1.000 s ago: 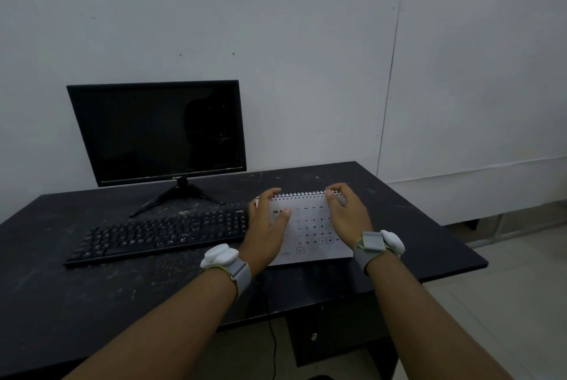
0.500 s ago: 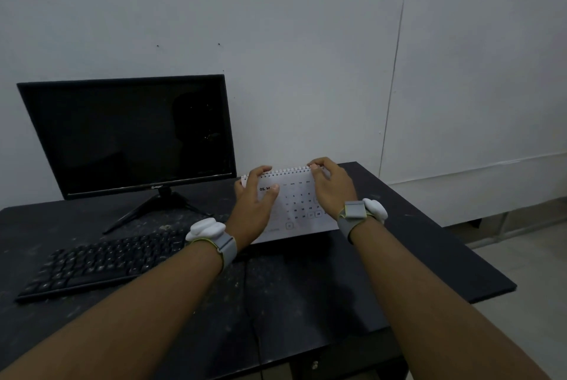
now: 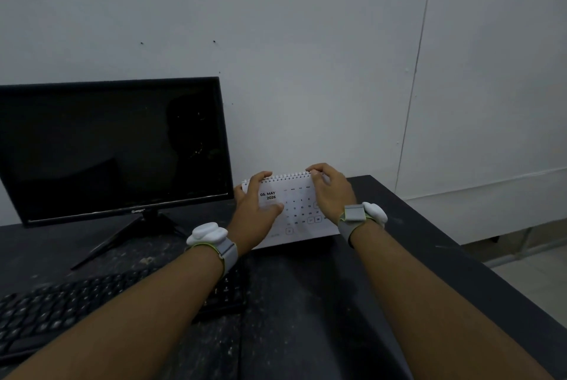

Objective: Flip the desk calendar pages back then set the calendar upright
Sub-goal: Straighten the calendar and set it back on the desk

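A white spiral-bound desk calendar (image 3: 296, 210) stands tilted on the black desk (image 3: 306, 303), just right of the monitor, with its front page reading "05. MAY 2026". My left hand (image 3: 253, 214) grips its left side, fingers over the top edge and thumb on the page. On the other side, my right hand (image 3: 329, 194) holds the top right corner by the spiral binding. Both wrists wear grey bands with white devices. The calendar's back and base are hidden.
A dark monitor (image 3: 110, 149) on a tripod foot stands at the back left. A black keyboard (image 3: 61, 309) lies in front of it, partly under my left forearm. The desk's right edge (image 3: 460, 257) drops to a tiled floor. A white wall is close behind.
Both hands have carried the calendar away from me towards the back of the desk and tipped it more upright. My view has moved closer and to the right.
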`<state>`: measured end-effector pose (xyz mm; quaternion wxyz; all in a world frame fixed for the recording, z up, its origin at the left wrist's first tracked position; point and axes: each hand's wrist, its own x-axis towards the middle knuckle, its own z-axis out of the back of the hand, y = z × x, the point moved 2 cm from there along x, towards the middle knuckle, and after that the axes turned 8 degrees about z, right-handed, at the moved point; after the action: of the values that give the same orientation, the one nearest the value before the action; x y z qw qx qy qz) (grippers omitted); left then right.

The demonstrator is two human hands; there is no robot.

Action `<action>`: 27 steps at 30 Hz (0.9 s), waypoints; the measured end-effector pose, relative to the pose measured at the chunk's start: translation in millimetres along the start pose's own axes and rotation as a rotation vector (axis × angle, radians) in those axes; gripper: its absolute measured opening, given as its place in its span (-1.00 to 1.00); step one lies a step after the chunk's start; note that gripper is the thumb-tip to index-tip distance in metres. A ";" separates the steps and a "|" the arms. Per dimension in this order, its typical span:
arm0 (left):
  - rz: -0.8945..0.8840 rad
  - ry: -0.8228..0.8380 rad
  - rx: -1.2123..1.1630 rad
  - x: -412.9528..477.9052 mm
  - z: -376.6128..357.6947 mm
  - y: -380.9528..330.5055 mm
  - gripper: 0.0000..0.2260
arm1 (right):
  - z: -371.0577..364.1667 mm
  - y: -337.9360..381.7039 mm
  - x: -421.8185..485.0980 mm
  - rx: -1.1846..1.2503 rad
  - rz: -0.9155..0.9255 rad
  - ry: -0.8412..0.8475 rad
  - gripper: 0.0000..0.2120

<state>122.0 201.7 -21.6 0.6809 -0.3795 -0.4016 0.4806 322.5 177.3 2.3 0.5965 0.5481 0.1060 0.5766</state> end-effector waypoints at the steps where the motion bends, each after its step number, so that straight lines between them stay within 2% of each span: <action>1: 0.002 0.000 0.003 4.4 0.4 0.5 -0.42 | -2.0 -1.8 3.9 0.001 0.004 -0.001 -0.75; 16: -0.013 0.005 0.068 30.5 -10.5 25.2 -0.31 | -19.3 -34.2 19.2 0.034 -0.007 0.037 -0.77; 22: 0.012 0.052 0.137 26.5 -3.4 20.2 -0.14 | -18.0 -33.8 16.8 -0.020 -0.075 0.092 -0.57; 27: -0.041 0.013 0.154 6.6 18.1 1.5 -0.22 | -10.5 -3.3 7.1 -0.200 -0.038 -0.014 -0.55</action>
<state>106.4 210.8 -14.7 0.7206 -0.3208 -0.3665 0.4935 318.6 189.5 -0.7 0.6597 0.4878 0.0542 0.5692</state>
